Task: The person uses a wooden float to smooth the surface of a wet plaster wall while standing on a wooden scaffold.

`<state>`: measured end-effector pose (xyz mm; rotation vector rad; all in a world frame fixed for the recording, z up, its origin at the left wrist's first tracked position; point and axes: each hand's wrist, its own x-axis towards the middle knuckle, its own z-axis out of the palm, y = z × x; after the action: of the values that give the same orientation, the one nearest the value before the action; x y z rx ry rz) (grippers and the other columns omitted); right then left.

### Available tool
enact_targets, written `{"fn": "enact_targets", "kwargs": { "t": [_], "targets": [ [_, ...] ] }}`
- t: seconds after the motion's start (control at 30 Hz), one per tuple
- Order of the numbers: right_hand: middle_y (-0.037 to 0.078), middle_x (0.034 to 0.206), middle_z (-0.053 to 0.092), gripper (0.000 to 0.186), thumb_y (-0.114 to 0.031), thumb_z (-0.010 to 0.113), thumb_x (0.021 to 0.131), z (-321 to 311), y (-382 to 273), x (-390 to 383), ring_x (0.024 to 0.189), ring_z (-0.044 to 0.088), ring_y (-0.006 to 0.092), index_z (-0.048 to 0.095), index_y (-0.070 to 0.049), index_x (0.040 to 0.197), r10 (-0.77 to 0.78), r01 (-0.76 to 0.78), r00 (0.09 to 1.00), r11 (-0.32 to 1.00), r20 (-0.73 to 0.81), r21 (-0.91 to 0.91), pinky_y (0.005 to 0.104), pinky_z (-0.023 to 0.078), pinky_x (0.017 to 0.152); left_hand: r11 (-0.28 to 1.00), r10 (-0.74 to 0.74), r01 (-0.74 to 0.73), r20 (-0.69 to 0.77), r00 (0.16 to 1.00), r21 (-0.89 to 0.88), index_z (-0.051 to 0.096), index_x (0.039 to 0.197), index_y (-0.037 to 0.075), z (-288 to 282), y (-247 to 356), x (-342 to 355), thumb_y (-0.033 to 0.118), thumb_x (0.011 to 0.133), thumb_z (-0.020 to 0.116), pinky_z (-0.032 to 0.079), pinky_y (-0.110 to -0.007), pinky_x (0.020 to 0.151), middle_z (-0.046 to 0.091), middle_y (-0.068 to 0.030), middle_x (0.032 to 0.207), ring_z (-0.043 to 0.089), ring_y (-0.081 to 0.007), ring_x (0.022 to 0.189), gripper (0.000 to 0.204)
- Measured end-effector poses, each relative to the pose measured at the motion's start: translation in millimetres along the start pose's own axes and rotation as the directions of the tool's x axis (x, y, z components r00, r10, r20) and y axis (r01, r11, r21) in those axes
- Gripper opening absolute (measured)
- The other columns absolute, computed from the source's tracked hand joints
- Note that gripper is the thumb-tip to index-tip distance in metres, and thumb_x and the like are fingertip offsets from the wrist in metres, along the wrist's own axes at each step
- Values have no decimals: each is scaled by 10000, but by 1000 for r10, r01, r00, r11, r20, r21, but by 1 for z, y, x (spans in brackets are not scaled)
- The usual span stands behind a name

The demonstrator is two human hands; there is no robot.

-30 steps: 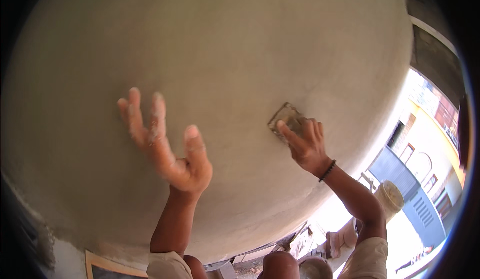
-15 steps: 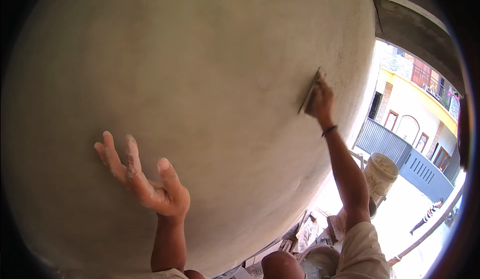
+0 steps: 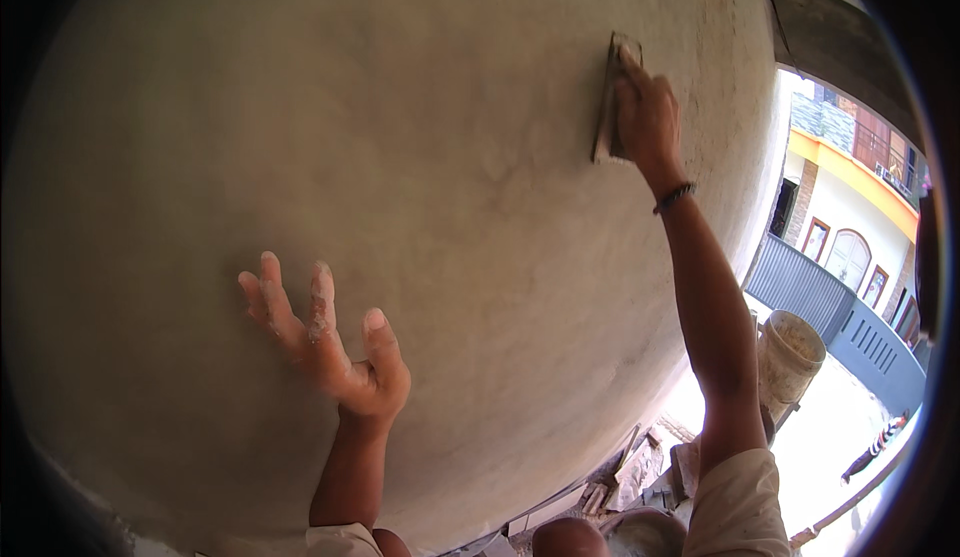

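A broad grey plastered wall (image 3: 450,257) fills most of the head view. High on its right side, my right hand (image 3: 648,117) is closed around a flat plastering trowel (image 3: 606,117), whose blade lies against the plaster. The trowel's handle is mostly hidden by my fingers. Lower and to the left, my left hand (image 3: 340,342) is held up before the wall with its fingers spread and holding nothing. White plaster residue coats its fingertips. Whether those fingers touch the wall I cannot tell.
A plaster-stained bucket (image 3: 790,357) stands right of my right forearm. Rubble and broken boards (image 3: 635,472) lie along the wall's foot. Past the wall's right edge are a grey metal gate (image 3: 795,277), a house, and a person in striped clothing (image 3: 880,442) on the bright ground.
My right hand has moved upward along the wall with the trowel, whose blade now stands more upright. In the picture, my left hand sits slightly further right, still spread.
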<state>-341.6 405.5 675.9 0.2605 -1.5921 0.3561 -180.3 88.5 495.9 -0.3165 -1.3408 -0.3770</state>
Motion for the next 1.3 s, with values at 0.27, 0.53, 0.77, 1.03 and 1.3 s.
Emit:
{"fn": "enact_targets", "kwargs": {
  "t": [0.27, 0.53, 0.77, 1.03, 1.3],
  "targets": [
    [108, 906, 490, 467, -92, 614, 859, -20, -119, -125, 744, 499, 242, 594, -170, 1318, -538, 514, 839, 831, 75, 211, 378, 407, 666, 982, 29, -43, 77, 997, 182, 487, 1356, -22, 8, -12, -19, 198, 966, 487, 158, -662, 1119, 303, -314, 1503, 177, -506, 1439, 448],
    [238, 1038, 648, 391, -208, 551, 912, -2, -81, 112, 905, 656, 387, 629, -154, 1291, -245, 257, 963, 958, -110, 125, 433, 511, 860, 998, 59, -59, -2, 998, 36, 507, 1304, -39, 7, -14, -15, 196, 961, 496, 177, -681, 1106, 312, -308, 1494, 212, -528, 1417, 416],
    [129, 788, 566, 424, -124, 562, 921, 17, 26, -7, 661, 517, 176, 608, -138, 1343, -71, 73, 996, 997, -56, 30, 327, 474, 594, 998, 54, -55, 22, 998, 40, 566, 1247, -12, 9, -14, -25, 199, 960, 498, 113, -653, 1135, 374, -285, 1475, 226, -524, 1420, 363],
    [151, 795, 536, 413, -131, 577, 907, -19, -139, 23, 698, 568, 261, 620, -105, 1316, -468, 469, 883, 873, -37, 133, 373, 508, 646, 998, 32, -32, -6, 999, -45, 557, 1286, 23, 8, -16, -26, 204, 969, 493, 90, -622, 1148, 397, -285, 1464, 239, -517, 1420, 370],
    [214, 825, 584, 392, -233, 575, 920, -2, -101, 74, 695, 618, 348, 635, -155, 1299, -386, 390, 915, 921, -117, 11, 435, 529, 670, 981, -103, 102, 3, 995, -163, 608, 1281, 109, -1, -15, -17, 206, 927, 532, 81, -602, 1146, 405, -264, 1464, 238, -505, 1424, 375]
  ]
}}
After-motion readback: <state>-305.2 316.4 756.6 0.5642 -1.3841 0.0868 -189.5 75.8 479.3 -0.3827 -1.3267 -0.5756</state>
